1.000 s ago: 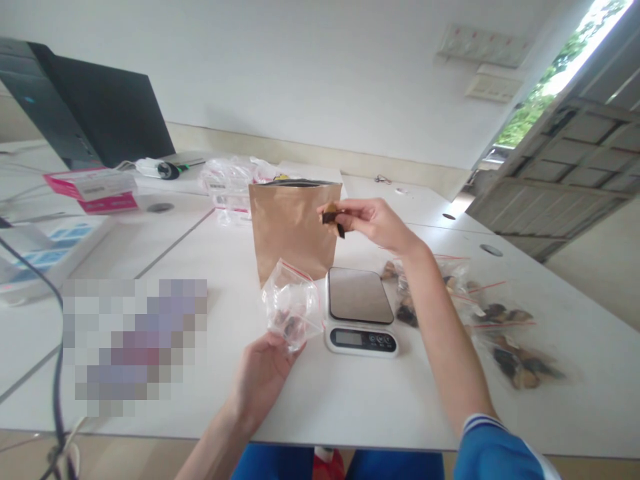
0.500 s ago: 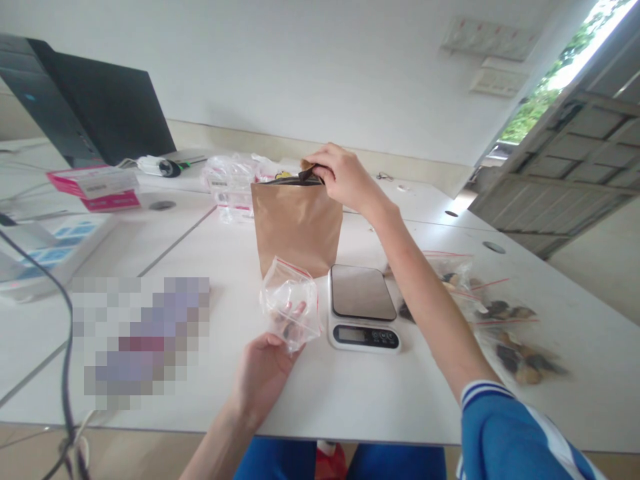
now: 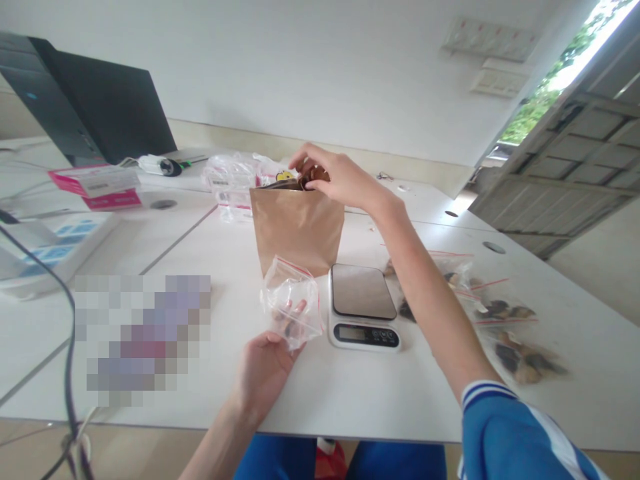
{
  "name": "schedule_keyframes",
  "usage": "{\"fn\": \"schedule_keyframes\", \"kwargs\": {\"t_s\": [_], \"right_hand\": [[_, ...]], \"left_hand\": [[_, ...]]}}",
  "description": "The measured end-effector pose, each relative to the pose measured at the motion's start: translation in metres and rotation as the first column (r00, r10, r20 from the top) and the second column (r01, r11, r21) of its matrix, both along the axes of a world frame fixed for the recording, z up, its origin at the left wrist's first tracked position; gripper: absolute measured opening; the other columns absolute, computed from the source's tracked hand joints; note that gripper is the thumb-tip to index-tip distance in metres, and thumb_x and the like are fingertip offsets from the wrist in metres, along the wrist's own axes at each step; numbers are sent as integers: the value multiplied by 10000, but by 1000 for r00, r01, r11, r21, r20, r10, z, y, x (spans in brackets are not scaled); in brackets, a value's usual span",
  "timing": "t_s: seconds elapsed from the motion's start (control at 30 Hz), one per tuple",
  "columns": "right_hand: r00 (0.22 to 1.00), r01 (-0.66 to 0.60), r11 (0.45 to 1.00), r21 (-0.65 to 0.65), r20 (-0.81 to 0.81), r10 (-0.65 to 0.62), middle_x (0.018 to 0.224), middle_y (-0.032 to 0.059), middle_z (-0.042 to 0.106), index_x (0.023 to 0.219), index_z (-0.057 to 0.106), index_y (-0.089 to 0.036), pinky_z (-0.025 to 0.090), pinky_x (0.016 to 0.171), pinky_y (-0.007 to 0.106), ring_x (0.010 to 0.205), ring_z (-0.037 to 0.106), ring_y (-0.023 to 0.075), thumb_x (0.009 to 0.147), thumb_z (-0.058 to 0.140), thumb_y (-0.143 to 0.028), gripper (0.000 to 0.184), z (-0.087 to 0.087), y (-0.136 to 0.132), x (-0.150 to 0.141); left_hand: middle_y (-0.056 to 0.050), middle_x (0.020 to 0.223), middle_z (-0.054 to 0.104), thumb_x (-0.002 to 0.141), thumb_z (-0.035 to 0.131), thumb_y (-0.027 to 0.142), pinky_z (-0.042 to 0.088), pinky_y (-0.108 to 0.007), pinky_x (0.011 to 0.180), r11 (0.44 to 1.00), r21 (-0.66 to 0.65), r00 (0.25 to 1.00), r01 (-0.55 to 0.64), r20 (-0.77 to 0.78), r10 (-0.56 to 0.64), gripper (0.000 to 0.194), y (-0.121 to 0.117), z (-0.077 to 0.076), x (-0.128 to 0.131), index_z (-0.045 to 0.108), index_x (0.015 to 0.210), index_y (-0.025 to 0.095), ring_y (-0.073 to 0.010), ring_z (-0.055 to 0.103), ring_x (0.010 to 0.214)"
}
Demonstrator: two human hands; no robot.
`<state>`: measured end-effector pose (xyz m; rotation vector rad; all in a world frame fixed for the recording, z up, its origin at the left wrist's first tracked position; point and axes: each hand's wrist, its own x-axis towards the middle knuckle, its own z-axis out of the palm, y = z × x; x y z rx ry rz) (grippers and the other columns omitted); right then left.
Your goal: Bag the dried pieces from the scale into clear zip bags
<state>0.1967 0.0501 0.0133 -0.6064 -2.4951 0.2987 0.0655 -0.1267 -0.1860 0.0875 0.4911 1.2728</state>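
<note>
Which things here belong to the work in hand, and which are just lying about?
Seemingly in the job: paper bag, right hand at its mouth; clear bag, in the left hand; scale; filled bags.

Apparently just lying about: computer; pink packaging; wrapped packs.

Brown pouch (image 3: 297, 230), red-striped clear bag (image 3: 284, 285)

Pouch (image 3: 299, 228) upright, zip bag (image 3: 293, 293) in front

Brn pouch: plain matte front, mouth open at top, dark inside just showing. Clr zip bag: tilted, crinkled, red strip nr top edge, few brownish pcs (image 3: 288, 327) low inside.
</note>
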Motion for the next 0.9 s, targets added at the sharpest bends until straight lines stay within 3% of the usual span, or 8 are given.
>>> {"fn": "schedule_keyframes", "kwargs": {"t_s": [0.13,0.27,0.37,0.47,0.57,0.67,0.77,0.9], "right_hand": [[999,1,1000,-19,39,0,1002,50,695,915,702,-158,459,880,333,943,610,177,855,541,-104,180,3,7,-1],[1000,-1,999,-52,-9,1,1047,55,695,1030,704,-175,474,879,341,935,616,173,862,577,-161,211,0,13,2],[997,10,1000,16,-75,-9,1088,54,672,1089,678,-176,479,877,325,936,605,166,849,623,-201,248,-3,10,6],[976,76,988,131,-213,-47,1120,65,641,1065,668,-185,471,856,278,917,580,146,869,617,-238,209,-4,-3,9],[956,71,995,63,-290,-50,1049,70,646,1033,649,-162,472,809,262,896,583,134,922,537,-282,198,-6,-26,15],[999,-36,976,-214,-2,37,923,47,681,986,657,-139,485,748,268,832,619,139,914,534,-276,198,-13,-49,23],[910,-38,882,-470,349,225,949,66,705,989,673,-126,490,740,257,830,645,147,894,539,-190,177,-32,-67,24],[853,-28,894,-448,455,255,1092,110,657,1033,651,-123,487,780,273,909,622,189,790,661,-158,246,-68,-81,12]], "left_hand": [[-62,1298,614,700,417,28,514,-310,860,998,58,1000,10,-27,-8,685,0,-3,-1,489,1350,232,-185,667,985],[-81,1276,623,704,426,57,501,-355,911,998,47,998,31,-60,-28,640,0,-1,0,513,1323,197,-222,650,1044],[-97,1259,629,724,428,71,496,-375,931,999,34,997,33,-68,-30,580,0,3,1,543,1284,171,-244,633,1084],[-98,1234,642,734,422,60,505,-361,920,1000,3,997,16,-78,-16,529,0,5,2,579,1229,158,-239,637,1075],[-98,1219,651,746,419,53,519,-344,894,1000,-27,995,4,-96,-6,491,-1,7,2,601,1192,147,-226,660,1019],[-97,1225,649,758,422,60,527,-337,876,1000,-5,991,2,-136,-3,496,-2,9,3,595,1214,152,-217,667,989],[-81,1222,654,771,439,60,524,-321,877,999,49,982,-9,-186,18,505,-2,10,6,584,1241,179,-203,656,1012],[-48,1166,681,782,477,71,521,-292,863,997,73,966,-18,-254,36,471,-2,9,9,600,1216,205,-180,658,977]]}}
